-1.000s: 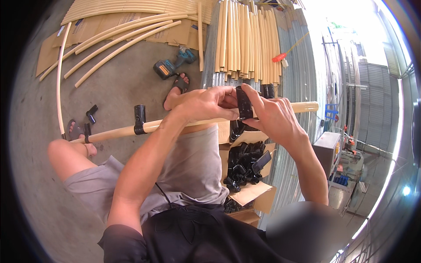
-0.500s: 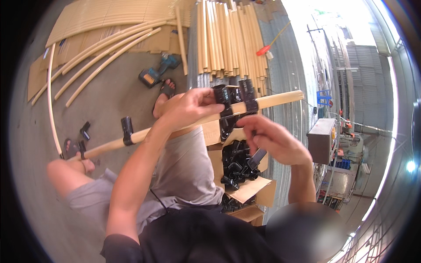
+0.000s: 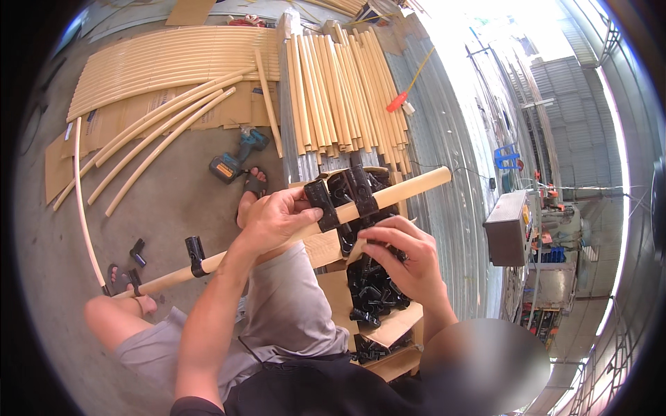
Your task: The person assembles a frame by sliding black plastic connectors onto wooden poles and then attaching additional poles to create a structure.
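A long tan pipe point(image 3: 416, 185) slants across my lap, low at the left and raised at the right. Two black pipe fittings sit around it near its right end: a near one point(image 3: 322, 204) and a farther one point(image 3: 361, 190). My left hand point(image 3: 276, 220) is closed on the near fitting, thumb along the pipe. Just below the pipe, my right hand point(image 3: 409, 260) has its fingers curled and pinched together close to the farther fitting; what they hold, if anything, is too small to tell. Another black fitting point(image 3: 195, 256) stands on the pipe left of my forearm.
Open cardboard boxes point(image 3: 395, 326) of black fittings point(image 3: 374, 284) stand at my right. Beyond lie stacked tan pipes point(image 3: 340, 93), curved pipes point(image 3: 159, 142) and a teal cordless drill point(image 3: 239, 154). A loose fitting point(image 3: 138, 252) lies on the floor. A grey metal box point(image 3: 506, 229) is farther right.
My right hand has moved left and in under the pipe, its fingers now pinched together. The dark flat piece seen at that hand before no longer shows. My left hand stays at the near fitting.
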A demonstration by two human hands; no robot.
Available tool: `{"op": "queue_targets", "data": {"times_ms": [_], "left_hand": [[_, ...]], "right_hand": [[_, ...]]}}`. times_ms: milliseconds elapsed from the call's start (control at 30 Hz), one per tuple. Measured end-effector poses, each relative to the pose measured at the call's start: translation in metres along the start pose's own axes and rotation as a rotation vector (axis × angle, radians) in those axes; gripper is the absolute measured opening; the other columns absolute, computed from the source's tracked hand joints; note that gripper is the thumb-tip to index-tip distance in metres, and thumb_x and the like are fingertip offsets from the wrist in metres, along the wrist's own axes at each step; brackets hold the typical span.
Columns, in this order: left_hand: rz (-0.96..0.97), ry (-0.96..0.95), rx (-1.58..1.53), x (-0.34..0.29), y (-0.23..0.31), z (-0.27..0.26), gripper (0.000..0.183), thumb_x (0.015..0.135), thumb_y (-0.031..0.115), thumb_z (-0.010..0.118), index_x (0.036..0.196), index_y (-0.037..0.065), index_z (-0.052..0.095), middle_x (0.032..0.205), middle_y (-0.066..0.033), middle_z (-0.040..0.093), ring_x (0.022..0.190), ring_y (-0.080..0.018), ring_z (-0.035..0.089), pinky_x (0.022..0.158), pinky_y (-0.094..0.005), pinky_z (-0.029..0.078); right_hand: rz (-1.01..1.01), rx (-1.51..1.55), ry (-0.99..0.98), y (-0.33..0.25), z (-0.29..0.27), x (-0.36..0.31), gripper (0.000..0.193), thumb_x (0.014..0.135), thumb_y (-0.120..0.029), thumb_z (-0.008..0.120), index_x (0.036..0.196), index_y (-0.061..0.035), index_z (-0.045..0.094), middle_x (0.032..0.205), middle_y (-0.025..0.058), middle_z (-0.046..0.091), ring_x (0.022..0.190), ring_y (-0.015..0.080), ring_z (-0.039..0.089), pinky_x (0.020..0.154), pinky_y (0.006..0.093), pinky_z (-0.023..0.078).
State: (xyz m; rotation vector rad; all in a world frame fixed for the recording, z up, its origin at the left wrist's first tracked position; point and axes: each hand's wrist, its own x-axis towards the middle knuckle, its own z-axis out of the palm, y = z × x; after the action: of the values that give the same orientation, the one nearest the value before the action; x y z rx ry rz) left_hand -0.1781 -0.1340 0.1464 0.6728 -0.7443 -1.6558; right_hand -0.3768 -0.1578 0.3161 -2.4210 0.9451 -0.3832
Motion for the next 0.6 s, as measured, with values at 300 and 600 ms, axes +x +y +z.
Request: {"op": "queue_targets", "data": {"times_ms": [300, 600], "left_hand": [[-0.004, -0.102, -0.07, -0.002, 0.002, -0.006, 0.036, 0.097, 0.008, 0.062, 0.129, -0.006, 0.055, 0.12, -0.0084, 0.066, 0.109, -0.0112, 0.061, 0.099, -0.0255, 0.047], [0.036, -0.136, -0.039, 0.005, -0.013, -0.013, 0.034, 0.099, 0.011, 0.061, 0.128, -0.004, 0.056, 0.118, -0.0075, 0.067, 0.11, -0.0094, 0.06, 0.098, -0.0249, 0.046]], "right_hand": [[-0.273, -0.188, 0.118, 0.013, 0.041, 0.031, 0.02, 0.079, 0.001, 0.076, 0.097, 0.0006, 0.069, 0.094, 0.0118, 0.073, 0.085, 0.0253, 0.072, 0.072, 0.0337, 0.057], [-0.428, -0.548, -0.133, 0.008, 0.038, 0.043, 0.024, 0.077, -0.001, 0.067, 0.1, -0.0006, 0.067, 0.099, 0.0094, 0.067, 0.089, 0.0264, 0.066, 0.078, 0.0371, 0.053]]}}
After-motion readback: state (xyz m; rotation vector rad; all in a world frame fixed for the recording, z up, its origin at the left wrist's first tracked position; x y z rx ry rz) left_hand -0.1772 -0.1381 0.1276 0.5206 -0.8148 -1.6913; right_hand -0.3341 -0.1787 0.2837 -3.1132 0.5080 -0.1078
